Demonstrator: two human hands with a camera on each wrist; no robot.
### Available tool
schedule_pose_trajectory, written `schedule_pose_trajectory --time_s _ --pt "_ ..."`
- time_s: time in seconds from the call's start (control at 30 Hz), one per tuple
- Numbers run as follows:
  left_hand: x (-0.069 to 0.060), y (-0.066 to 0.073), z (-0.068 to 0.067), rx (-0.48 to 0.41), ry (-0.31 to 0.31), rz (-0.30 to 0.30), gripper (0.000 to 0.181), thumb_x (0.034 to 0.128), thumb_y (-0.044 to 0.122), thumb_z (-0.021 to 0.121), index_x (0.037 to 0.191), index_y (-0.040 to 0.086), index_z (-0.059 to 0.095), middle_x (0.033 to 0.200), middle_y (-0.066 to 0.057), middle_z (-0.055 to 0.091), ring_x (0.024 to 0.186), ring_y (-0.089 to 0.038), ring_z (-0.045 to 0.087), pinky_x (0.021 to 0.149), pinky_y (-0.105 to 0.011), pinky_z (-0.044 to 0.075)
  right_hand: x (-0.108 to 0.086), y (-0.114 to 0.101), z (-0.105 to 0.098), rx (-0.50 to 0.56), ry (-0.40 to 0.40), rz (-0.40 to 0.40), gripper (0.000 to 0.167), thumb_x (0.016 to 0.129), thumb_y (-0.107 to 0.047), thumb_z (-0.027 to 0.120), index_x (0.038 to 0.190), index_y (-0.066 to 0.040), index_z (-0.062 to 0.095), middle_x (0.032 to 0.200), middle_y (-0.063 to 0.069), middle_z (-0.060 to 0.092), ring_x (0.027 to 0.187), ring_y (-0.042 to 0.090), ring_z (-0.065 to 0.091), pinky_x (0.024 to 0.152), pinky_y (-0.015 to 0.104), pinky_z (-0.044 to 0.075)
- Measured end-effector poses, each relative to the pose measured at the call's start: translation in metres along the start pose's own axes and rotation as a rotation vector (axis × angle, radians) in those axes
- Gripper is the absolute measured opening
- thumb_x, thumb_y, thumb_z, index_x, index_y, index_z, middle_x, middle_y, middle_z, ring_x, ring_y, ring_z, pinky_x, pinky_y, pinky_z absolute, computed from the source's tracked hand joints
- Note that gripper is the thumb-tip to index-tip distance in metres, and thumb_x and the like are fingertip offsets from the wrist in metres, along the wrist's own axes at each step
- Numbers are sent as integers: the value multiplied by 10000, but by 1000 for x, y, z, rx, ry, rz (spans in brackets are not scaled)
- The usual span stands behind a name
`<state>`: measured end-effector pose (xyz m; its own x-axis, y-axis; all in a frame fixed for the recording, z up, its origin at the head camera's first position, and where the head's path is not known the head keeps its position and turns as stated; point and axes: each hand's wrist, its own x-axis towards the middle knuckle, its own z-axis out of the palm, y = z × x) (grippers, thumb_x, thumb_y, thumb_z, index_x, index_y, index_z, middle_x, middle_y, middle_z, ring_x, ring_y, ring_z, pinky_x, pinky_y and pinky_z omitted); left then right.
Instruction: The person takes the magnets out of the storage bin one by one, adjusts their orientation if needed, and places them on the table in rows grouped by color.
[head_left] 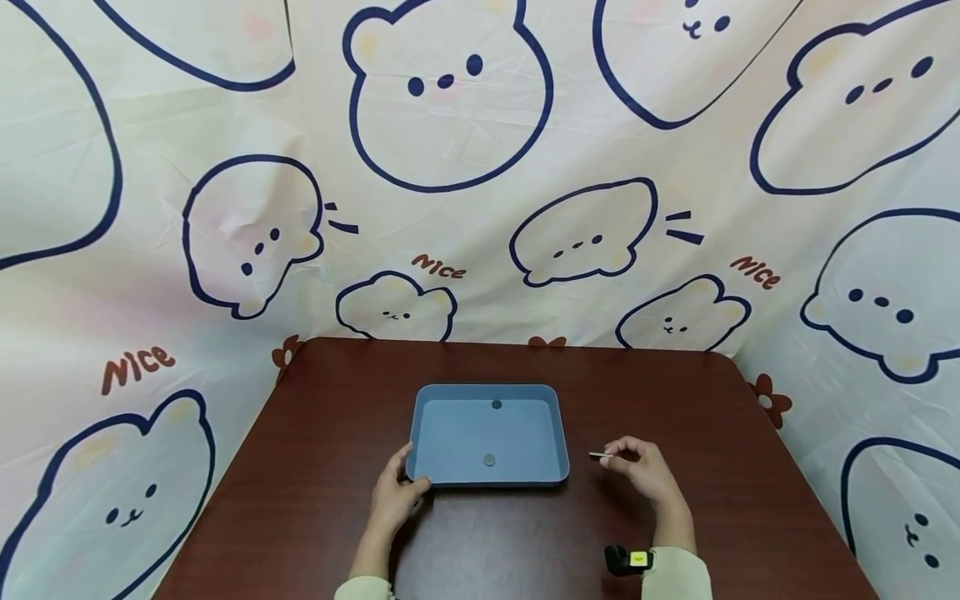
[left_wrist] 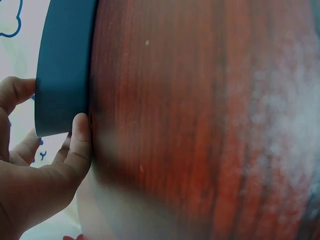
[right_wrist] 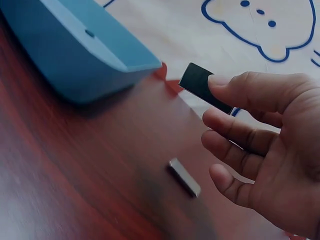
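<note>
A shallow blue tray (head_left: 487, 433) rests on the table, with two small round grey discs that look like coins, one (head_left: 497, 404) near its back edge and one (head_left: 490, 460) nearer the front. My left hand (head_left: 396, 493) grips the tray's front left corner; in the left wrist view the thumb presses one wall and the fingers touch around the corner. To the right of the tray, my right hand (head_left: 641, 468) pinches a small flat rectangular bar (right_wrist: 196, 82), dark-faced with a shiny edge. Below it a second, silvery bar (right_wrist: 184, 178) lies on the table.
The dark reddish-brown table (head_left: 360, 375) has rounded back corners. A pale cloth (head_left: 480, 225) printed with cartoon bears hangs behind and at both sides. A black device with a yellow label (head_left: 628, 560) is at the right wrist.
</note>
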<state>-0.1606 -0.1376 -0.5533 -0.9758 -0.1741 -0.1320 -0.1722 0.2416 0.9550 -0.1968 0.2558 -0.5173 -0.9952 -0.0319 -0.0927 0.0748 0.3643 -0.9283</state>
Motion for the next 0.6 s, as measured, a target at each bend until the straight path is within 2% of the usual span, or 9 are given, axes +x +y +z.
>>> schedule_pose_trajectory --time_s 0.27,0.43,0.6 --pt "0 1 3 4 -15 15 700 797 62 670 1429 120 374 1119 -201 540 533 -138 419 480 -293 385 -7 26 -33 -84 59 47 153 827 -142 700 911 -25 649 1039 118 613 890 259 512 704 363 428" --pt "0 1 2 4 -15 13 693 799 53 665 1426 120 378 1040 -187 536 507 -129 392 458 -283 369 -13 31 -46 -61 66 81 206 840 -178 696 929 -4 633 1067 102 603 890 223 509 727 379 427" --pt "0 1 -2 -1 -9 18 693 796 47 657 1426 116 377 971 -163 535 507 -135 388 455 -282 363 -15 34 -50 -34 69 95 235 847 -197 692 945 6 626 1015 79 595 841 216 496 732 395 424"
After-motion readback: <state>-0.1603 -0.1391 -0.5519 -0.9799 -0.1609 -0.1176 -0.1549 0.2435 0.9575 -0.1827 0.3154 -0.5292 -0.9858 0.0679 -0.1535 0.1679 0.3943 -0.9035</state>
